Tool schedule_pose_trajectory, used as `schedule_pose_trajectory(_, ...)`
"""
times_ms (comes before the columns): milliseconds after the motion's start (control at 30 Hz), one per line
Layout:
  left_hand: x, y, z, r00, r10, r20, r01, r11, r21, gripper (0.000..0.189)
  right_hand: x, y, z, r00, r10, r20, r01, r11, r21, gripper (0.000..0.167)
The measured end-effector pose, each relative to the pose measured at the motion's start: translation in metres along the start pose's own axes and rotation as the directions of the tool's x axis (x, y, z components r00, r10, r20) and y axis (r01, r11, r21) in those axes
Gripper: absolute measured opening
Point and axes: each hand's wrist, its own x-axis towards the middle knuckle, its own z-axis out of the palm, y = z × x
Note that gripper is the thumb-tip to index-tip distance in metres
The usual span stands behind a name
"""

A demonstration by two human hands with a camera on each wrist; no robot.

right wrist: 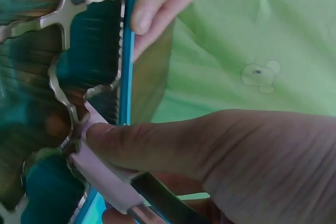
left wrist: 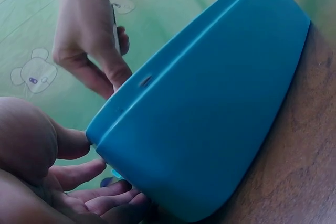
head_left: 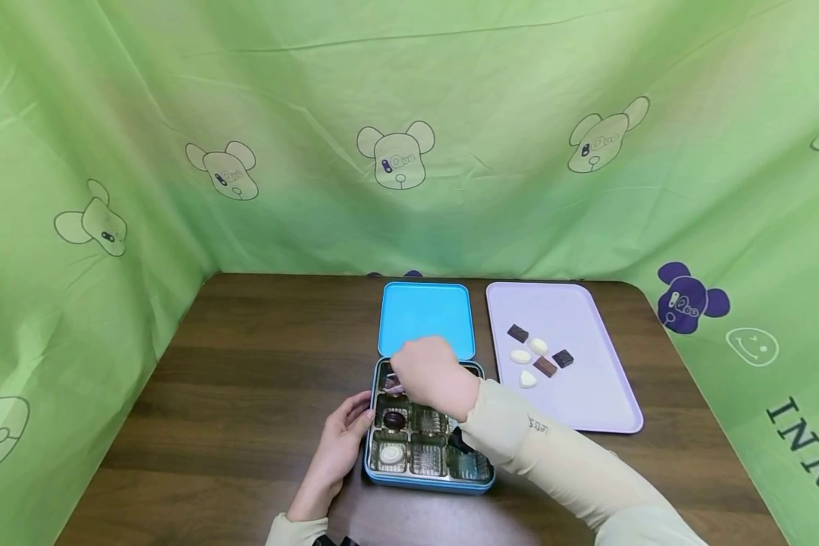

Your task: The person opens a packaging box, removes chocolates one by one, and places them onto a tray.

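My right hand (head_left: 433, 375) holds tongs (right wrist: 107, 182) with lilac tips and metal arms. Their tips reach into the back-left compartment of a blue tin (head_left: 428, 483). Something brown shows by the tips; whether they grip it I cannot tell. My left hand (head_left: 340, 444) holds the tin's left side, thumb at the rim and fingers against the wall, as the left wrist view shows. A round dark chocolate (head_left: 394, 419) lies in the middle-left compartment, an oval white chocolate (head_left: 391, 453) in the front-left one. My right hand and sleeve cover the back-right part of the tin.
The tin's bright blue lid (head_left: 426, 315) lies flat just behind it. To the right is a lilac tray (head_left: 587, 394) bearing several dark, brown and white chocolates (head_left: 545, 367). All this stands on a dark wooden table (head_left: 246, 379), with green printed cloth (head_left: 300, 197) around it.
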Motion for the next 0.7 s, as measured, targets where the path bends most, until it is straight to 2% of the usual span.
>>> schedule_pose_trajectory(267,0.0,0.001,0.001,1.0,0.0,0.007,0.0,1.0,0.005,0.044,0.006,-0.001,-0.003,0.999,-0.027,0.022,0.027,1.0,-0.011,0.018)
schedule_pose_trajectory(467,0.0,0.001,0.002,1.0,-0.003,0.014,0.003,1.0,0.0,0.044,0.01,0.0,-0.003,0.998,-0.056,0.037,0.057,0.998,-0.007,0.029)
schedule_pose_trajectory(700,-0.001,0.002,0.001,1.0,-0.012,0.004,0.011,1.0,0.022,0.043,0.012,0.001,-0.004,0.996,-0.071,0.05,0.071,0.997,0.016,0.03)
